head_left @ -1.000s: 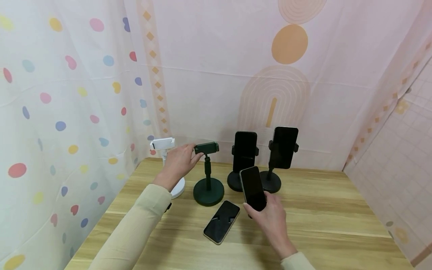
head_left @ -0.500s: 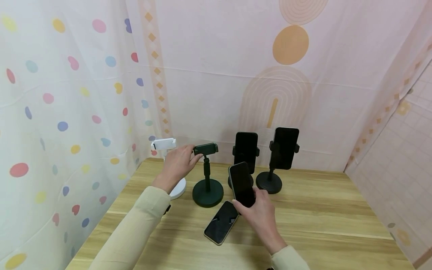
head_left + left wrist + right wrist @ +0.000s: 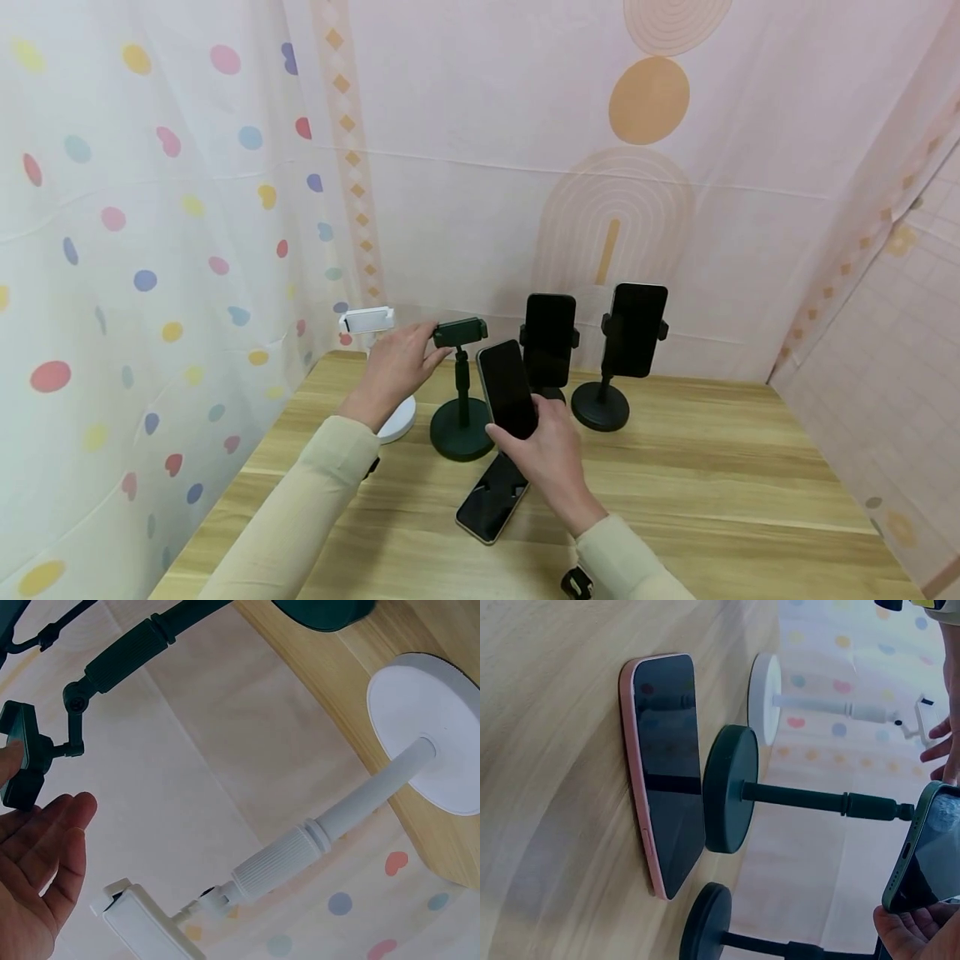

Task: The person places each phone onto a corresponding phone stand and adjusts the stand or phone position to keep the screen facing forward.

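Note:
My left hand (image 3: 393, 367) pinches the left end of the clamp on a dark green phone stand (image 3: 462, 379), thumb in front, as the left wrist view also shows. The stand's round base is on the table. In my right hand (image 3: 551, 462) is a dark-screened smartphone (image 3: 507, 392) with a green edge (image 3: 907, 859), gripped by its lower part and raised, screen toward me. It is just right of the green stand's post and overlaps a black stand behind. Below it a second smartphone (image 3: 487, 508) with a pink edge (image 3: 636, 772) lies face up on the table, partly hidden by my right hand.
A white phone stand (image 3: 367, 321) stands left of the green one, partly behind my left hand. To the right, two black stands hold smartphones upright, one phone (image 3: 550, 337) beside the other (image 3: 636, 329). Patterned curtains (image 3: 450, 208) enclose the wooden table (image 3: 712, 483) behind and at the sides.
My right hand has carried the green-edged smartphone left and slightly up, toward the green stand. The left hand has kept its hold on the clamp.

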